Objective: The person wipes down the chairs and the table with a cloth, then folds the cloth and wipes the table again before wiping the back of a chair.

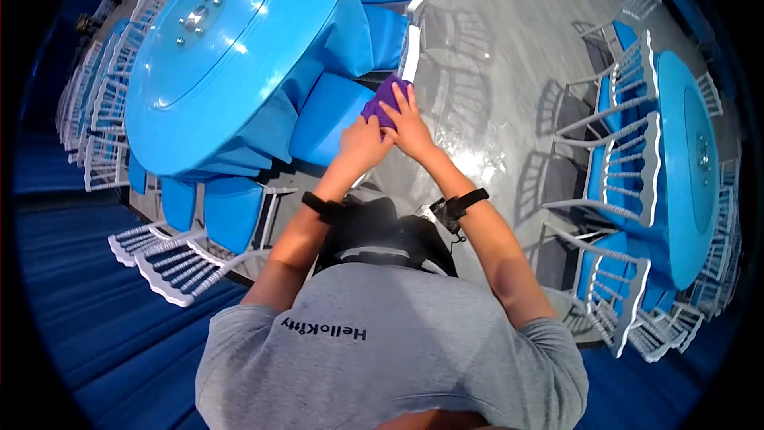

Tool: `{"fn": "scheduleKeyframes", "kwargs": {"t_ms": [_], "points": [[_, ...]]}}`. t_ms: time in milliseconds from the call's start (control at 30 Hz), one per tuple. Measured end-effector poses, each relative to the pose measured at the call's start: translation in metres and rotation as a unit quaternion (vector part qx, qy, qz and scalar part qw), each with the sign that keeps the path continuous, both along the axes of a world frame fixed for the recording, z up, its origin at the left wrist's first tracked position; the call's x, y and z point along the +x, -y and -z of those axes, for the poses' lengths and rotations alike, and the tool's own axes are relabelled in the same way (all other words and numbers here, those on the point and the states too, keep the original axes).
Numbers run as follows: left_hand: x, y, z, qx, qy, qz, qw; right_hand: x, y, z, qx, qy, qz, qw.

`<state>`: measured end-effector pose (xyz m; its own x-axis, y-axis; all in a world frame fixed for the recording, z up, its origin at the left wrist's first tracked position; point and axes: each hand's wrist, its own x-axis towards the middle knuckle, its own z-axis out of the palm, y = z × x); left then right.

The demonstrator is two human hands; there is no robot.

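A purple cloth point(384, 102) is draped over the top of a white chair back beside the large blue table. My right hand point(410, 127) presses on the cloth from the right, its fingers reaching over it and somewhat apart. Close beside it, my left hand point(363, 146) has its fingers bent at the cloth's lower edge, pinching it. Both hands almost touch. Under the cloth, most of this chair's back is hidden; its blue seat point(330, 119) shows to the left.
The round blue table point(231, 111) stands at the left, ringed by white chairs point(183, 263) with blue seats. Another blue table point(692, 215) with similar chairs point(637, 167) is at the right. Grey shiny floor point(509, 56) lies between them. Blue draped fabric point(87, 295) is at lower left.
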<state>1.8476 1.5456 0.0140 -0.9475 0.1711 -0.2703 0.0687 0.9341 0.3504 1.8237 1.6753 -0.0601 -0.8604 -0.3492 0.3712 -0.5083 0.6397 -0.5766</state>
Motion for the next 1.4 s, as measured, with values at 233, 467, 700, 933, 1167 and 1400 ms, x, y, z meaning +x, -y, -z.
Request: {"fn": "scheduleKeyframes", "kwargs": {"t_ms": [233, 467, 700, 933, 1167, 1400], "points": [[0.006, -0.013, 0.026, -0.031, -0.197, 0.025, 0.98, -0.015, -0.024, -0.003, 0.04, 0.025, -0.056, 0.997], [-0.042, -0.044, 0.053, 0.075, -0.113, 0.011, 0.991, -0.066, -0.057, 0.009, 0.033, 0.073, -0.069, 0.994], [-0.094, -0.064, 0.029, 0.018, -0.008, -0.021, 1.0, -0.127, -0.073, 0.0, 0.129, -0.025, -0.143, 0.981], [-0.131, -0.043, 0.05, 0.182, 0.043, -0.064, 0.98, -0.195, -0.063, -0.01, 0.086, -0.082, -0.296, 0.948], [-0.134, -0.021, 0.101, 0.468, 0.103, -0.081, 0.874, -0.213, -0.03, -0.016, 0.262, 0.049, -0.303, 0.915], [-0.13, -0.012, 0.112, 0.422, 0.316, -0.212, 0.823, -0.247, 0.029, 0.005, 0.502, 0.241, -0.461, 0.69]]}}
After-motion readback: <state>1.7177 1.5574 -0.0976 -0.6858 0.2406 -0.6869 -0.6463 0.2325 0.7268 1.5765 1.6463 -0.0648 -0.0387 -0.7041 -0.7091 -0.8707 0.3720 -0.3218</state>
